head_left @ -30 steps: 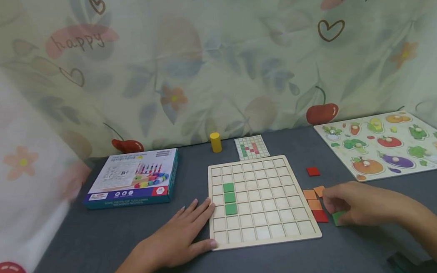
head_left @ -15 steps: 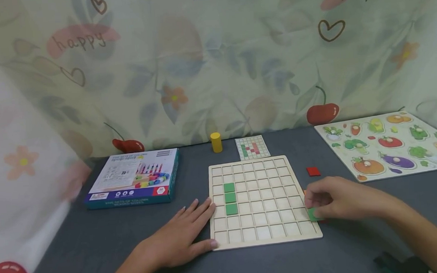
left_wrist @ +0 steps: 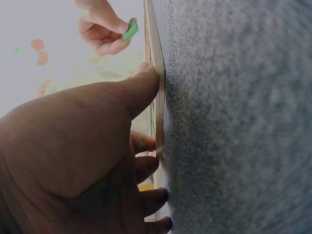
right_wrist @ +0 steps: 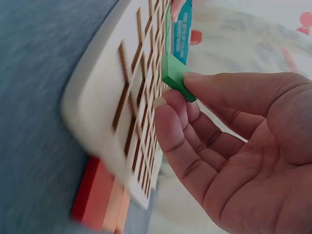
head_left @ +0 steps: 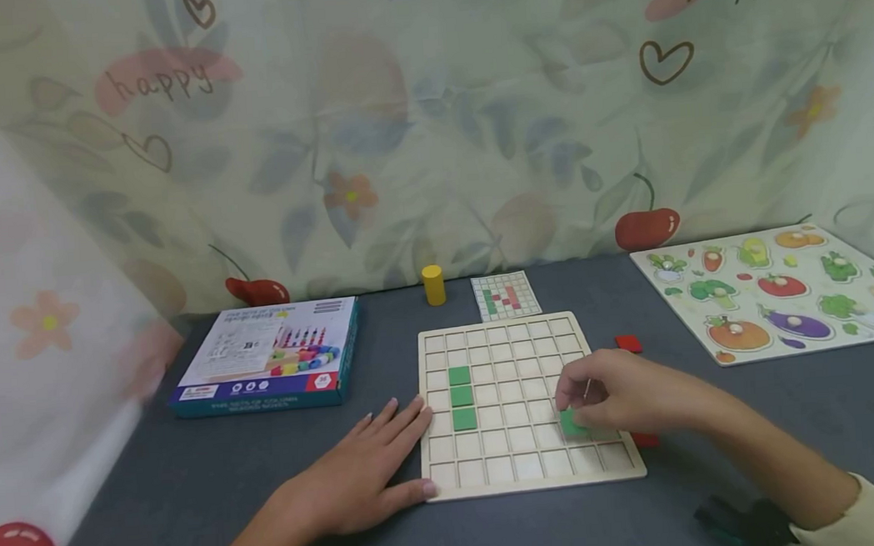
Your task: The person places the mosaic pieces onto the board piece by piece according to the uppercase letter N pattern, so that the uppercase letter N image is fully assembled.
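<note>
My right hand (head_left: pixel 620 391) pinches a green square tile (right_wrist: pixel 176 78) between thumb and fingers, over the right part of a wooden grid board (head_left: pixel 497 468). The left hand (head_left: pixel 370 469) lies with straight fingers at the board's left edge, thumb and fingertips touching it, as the left wrist view shows too. In one column on the board's left side sit three green tiles (head_left: pixel 462 397). Just behind the board is a small pattern card (head_left: pixel 504 295) with green and red squares on a grid.
A red tile (head_left: pixel 627 344) lies right of the board, another red tile (head_left: pixel 646 440) by its right edge with orange tiles (right_wrist: pixel 115 202). Farther out are a boxed toy set (head_left: pixel 265 359), a yellow cylinder (head_left: pixel 434 286) and a vegetable puzzle board (head_left: pixel 779 290).
My right hand has lifted the green tile from the table right of the board and carried it left over the grid. The left hand has stayed in place.
</note>
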The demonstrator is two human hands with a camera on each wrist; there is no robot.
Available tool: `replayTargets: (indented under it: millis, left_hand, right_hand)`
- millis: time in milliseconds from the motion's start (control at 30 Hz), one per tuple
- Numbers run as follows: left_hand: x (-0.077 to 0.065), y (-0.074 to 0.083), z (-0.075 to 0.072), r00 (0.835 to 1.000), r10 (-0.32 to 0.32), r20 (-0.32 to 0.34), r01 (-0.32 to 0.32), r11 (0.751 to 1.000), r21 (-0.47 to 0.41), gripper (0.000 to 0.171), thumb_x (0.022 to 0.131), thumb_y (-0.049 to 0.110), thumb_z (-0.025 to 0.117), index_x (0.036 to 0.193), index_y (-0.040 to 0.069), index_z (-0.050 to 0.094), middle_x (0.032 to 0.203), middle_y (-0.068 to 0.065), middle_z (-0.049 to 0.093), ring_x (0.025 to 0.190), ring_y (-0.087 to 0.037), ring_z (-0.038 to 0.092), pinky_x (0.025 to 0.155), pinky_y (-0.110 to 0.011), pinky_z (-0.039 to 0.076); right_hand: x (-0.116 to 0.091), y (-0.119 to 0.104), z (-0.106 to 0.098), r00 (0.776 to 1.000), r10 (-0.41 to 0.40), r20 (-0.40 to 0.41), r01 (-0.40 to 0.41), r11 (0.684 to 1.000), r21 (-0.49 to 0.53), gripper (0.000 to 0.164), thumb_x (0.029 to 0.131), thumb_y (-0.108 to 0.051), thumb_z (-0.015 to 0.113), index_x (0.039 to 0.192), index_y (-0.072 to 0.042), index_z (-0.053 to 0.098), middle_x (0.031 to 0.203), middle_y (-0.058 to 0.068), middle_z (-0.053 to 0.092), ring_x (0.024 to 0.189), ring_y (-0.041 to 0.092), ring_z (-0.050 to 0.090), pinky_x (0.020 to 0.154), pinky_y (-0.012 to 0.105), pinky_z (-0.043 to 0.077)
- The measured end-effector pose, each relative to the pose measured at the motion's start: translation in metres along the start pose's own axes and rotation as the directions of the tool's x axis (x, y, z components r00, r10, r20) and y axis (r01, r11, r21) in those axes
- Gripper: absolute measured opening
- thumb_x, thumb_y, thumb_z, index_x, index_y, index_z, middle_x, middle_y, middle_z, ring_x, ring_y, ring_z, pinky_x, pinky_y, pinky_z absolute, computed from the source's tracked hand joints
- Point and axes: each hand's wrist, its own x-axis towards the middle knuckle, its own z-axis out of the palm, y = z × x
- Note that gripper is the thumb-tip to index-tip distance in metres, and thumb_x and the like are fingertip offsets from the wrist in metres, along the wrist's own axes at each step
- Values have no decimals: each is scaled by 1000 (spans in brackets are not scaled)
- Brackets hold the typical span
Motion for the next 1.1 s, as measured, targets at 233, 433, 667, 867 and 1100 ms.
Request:
replayTargets:
  millis: [233,433,667,867,1100]
  left_hand:
    - [-1,0,-1,1000,-1,-3,1,1000,-2,80,81,71,32,145,31,6,150,11,3,135,-23,4,103,-54,12]
    - [-1,0,0,1000,1,-14,-1,1000,6,81,81,71,32,145,30,8,150,10,5,135,-24,5,103,-54,13]
    - [-1,0,1,1000,0,-14,0,1000,12,81,80,72,32,145,30,8,150,9,5,135,-25,5,102,-55,13]
    - [-2,-1,2,1000,14,-19,-14,1000,11,80,82,71,32,146,29,8,150,9,5,135,-25,5,103,-54,14]
    - [-2,-1,1,1000,9,-15,-9,1000,6,81,81,72,31,145,30,7,150,10,4,135,-24,5,103,-53,13]
  right_hand:
    - [21,-16,12,1000,-27,-16,26,999,-37,18,79,-4,62,81,-22,63,77,-9,59,72,10,55,66,26,46]
    - [39,-29,22,999,-50,5,51,997,-53,21,79,-3,59,81,-23,64,76,-10,58,71,9,55,67,27,45]
    - [58,-40,37,995,-96,18,97,993,-62,22,77,2,60,79,-20,65,77,-11,59,72,7,53,67,27,45]
    - [68,-50,52,995,-97,29,99,991,-89,20,74,3,60,74,-17,64,70,-9,58,66,6,51,60,24,45]
    - [73,-56,59,994,-104,25,106,987,-119,18,73,0,63,72,-18,63,62,-9,55,57,4,47,53,23,42]
